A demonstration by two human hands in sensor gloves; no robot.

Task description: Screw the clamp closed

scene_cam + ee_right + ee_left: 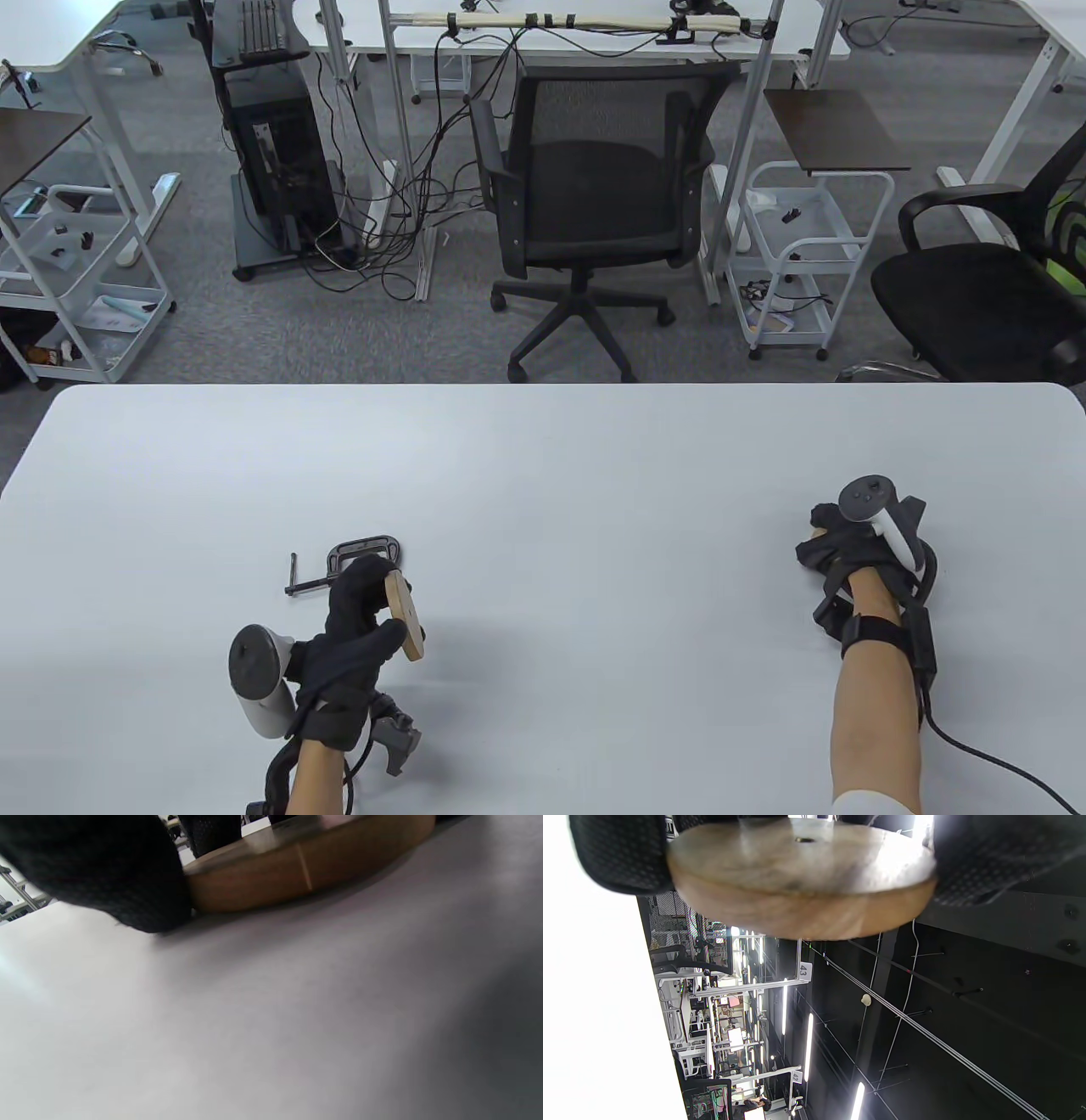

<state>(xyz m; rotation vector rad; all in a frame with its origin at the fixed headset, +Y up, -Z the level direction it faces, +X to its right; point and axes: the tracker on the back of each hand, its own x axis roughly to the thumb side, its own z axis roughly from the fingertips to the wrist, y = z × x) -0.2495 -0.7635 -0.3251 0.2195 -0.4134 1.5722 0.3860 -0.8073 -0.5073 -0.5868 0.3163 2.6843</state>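
A black C-clamp lies on the white table at the near left, its screw and T-bar handle pointing left. My left hand holds a round wooden disc on edge, just in front of the clamp; fingers grip its rim on both sides in the left wrist view. My right hand rests at the near right on a second wooden disc that lies flat on the table, mostly hidden under the glove in the table view.
The table's far edge runs across the middle of the table view. Beyond it stand a black office chair, white carts and desks with cables.
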